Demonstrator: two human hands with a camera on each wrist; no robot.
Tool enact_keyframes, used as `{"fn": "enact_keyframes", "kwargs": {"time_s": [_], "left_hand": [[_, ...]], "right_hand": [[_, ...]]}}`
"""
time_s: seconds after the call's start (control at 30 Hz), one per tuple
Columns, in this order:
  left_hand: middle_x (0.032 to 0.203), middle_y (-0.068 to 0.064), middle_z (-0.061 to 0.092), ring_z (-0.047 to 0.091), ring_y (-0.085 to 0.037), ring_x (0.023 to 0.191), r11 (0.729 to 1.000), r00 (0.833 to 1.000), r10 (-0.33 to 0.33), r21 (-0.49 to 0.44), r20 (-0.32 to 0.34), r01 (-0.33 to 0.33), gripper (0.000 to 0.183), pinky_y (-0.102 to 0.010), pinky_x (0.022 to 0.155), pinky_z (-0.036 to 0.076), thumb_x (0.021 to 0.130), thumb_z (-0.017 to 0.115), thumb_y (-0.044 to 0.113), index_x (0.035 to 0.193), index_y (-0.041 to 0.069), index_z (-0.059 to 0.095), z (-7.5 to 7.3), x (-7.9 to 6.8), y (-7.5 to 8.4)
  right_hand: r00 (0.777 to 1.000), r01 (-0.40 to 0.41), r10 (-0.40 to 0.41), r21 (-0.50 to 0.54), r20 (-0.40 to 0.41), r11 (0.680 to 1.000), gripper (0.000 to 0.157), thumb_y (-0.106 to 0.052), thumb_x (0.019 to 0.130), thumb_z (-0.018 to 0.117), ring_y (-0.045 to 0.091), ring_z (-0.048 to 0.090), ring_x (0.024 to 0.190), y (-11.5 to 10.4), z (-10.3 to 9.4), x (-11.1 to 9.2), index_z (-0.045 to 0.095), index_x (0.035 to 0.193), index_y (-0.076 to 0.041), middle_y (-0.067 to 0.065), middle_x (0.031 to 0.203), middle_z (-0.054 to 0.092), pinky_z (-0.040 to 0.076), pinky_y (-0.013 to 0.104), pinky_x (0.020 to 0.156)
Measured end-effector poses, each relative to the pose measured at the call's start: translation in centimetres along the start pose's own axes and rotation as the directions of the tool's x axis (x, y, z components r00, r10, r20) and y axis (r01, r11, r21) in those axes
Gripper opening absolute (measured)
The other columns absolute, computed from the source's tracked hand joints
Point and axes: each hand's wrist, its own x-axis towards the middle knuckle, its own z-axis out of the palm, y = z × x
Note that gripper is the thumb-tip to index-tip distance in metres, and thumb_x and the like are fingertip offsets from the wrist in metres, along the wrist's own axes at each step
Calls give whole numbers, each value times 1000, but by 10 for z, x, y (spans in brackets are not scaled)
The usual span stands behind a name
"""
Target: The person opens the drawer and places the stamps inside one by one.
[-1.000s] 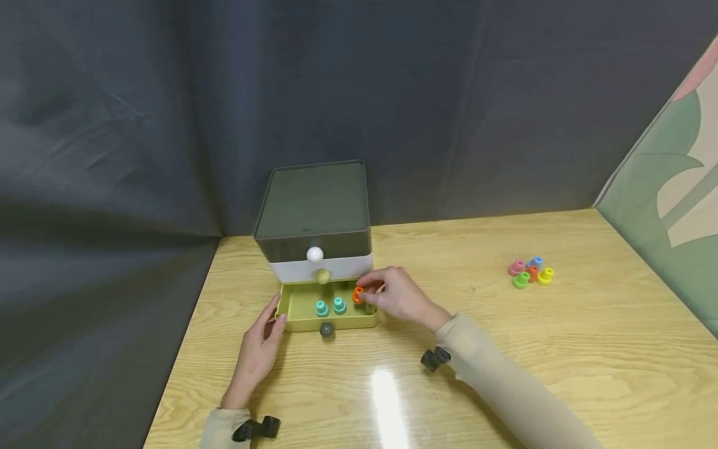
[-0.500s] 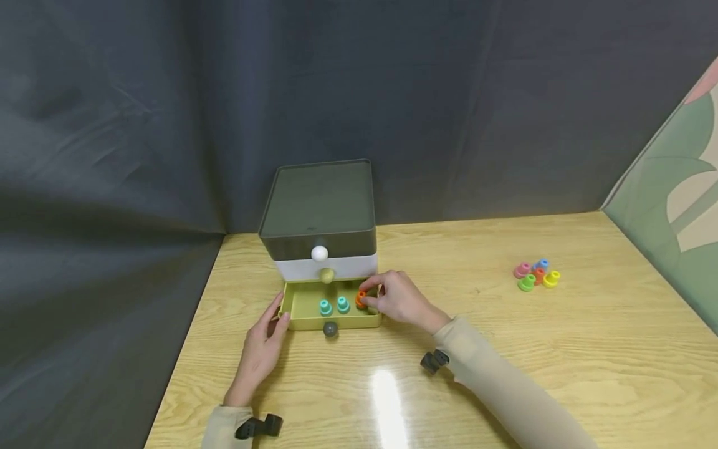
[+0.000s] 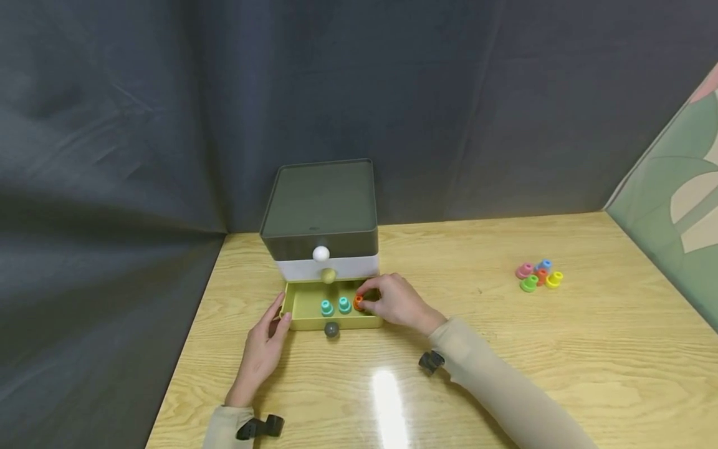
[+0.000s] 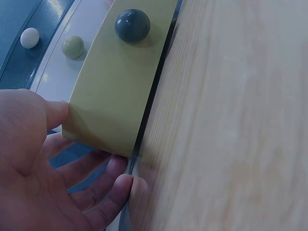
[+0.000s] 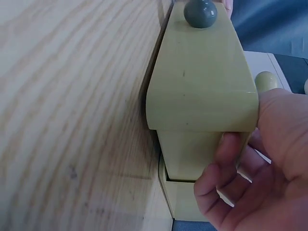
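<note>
A shallow olive-green drawer (image 3: pixel 305 324) with a dark round knob (image 3: pixel 331 330) is pulled out at the bottom of a small drawer cabinet (image 3: pixel 320 199). Inside it stand two teal stepped pegs (image 3: pixel 327 308), side by side. Between thumb and fingers, my right hand (image 3: pixel 399 302) pinches an orange peg (image 3: pixel 358 304) inside the drawer, just right of the teal ones. My left hand (image 3: pixel 262 349) grips the drawer's left front corner, thumb at the front rim and fingers along the side. In the right wrist view, the drawer's walls hide the pegs.
To the right on the wooden table (image 3: pixel 477 374) lies a cluster of pink, blue, red, green and yellow pegs (image 3: pixel 530 284). Two upper drawers, with a white knob (image 3: pixel 321 254) and an olive knob (image 3: pixel 328 275), are closed. A dark curtain (image 3: pixel 392 112) hangs behind.
My right hand has lowered the orange peg in the drawer and brought it left, closer to the teal pegs. The left hand stays at the drawer corner. The head view has shifted slightly.
</note>
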Motion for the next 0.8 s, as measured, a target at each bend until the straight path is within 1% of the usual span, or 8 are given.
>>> {"fn": "enact_keyframes", "kwargs": {"time_s": [0.1,0.47,0.63,0.7,0.73,0.8], "left_hand": [[158,-22,54,61,-40,135,1000,1000,-1,-2,-1,1,60,-59,114,46,114,49,41,168,19,36,0,0,0],[157,-23,56,63,-40,134,1000,1000,-4,-11,-5,4,59,-58,113,48,114,50,39,168,20,37,0,-2,2],[156,-23,56,63,-40,133,1000,1000,-1,-13,-7,1,58,-58,113,49,114,50,39,168,20,37,0,-2,2],[156,-23,57,63,-39,133,1000,1000,-3,-11,-9,3,58,-58,113,49,114,50,38,168,20,37,0,-1,2],[156,-23,57,64,-39,132,1000,1000,-1,-7,-10,1,58,-58,113,49,114,50,38,168,20,37,0,-1,2],[156,-22,57,64,-39,132,1000,1000,10,8,-20,-10,58,-57,113,48,114,52,37,167,19,38,0,0,2]], "right_hand": [[1000,3,-2,-13,9,1000,15,-17,92,84,7,57,75,1,2,0,84,107,-12,-1,103,82,50,28,77],[1000,-4,5,-48,13,999,14,-20,92,84,8,60,78,1,3,2,84,106,-15,-2,101,82,54,32,79],[1000,-14,15,-41,17,999,16,-20,93,84,11,64,84,0,3,1,83,107,-15,-2,104,82,57,37,86],[1000,-6,7,-42,12,999,17,-21,93,84,11,66,88,0,3,0,82,108,-15,-2,105,82,57,38,89],[1000,1,0,-38,8,999,18,-21,93,85,11,66,88,0,2,-1,82,109,-14,-1,106,82,57,37,88],[1000,16,-16,-24,-4,1000,20,-22,93,85,9,64,81,2,1,-3,82,110,-13,0,107,82,56,32,80]]}}
